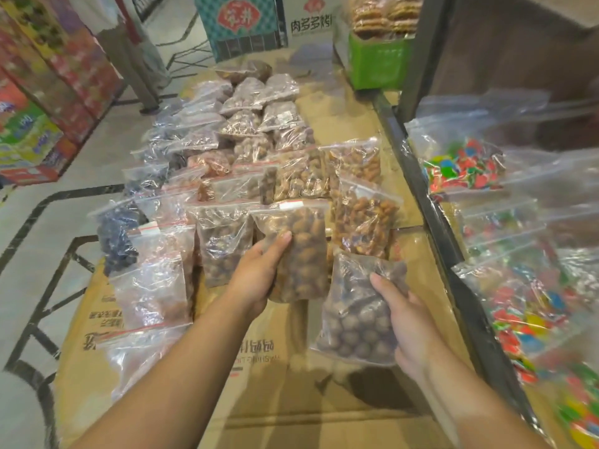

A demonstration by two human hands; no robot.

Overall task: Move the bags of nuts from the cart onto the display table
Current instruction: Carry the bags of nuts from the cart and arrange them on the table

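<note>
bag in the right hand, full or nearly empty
Mostly full: the bag gripped by the right hand bulges with round brown nuts; only its top is slack and crumpled.

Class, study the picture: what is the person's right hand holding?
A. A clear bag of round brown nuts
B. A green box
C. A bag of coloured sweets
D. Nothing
A: the right hand grips a clear bag of round brown nuts, thumb on its front.
</note>
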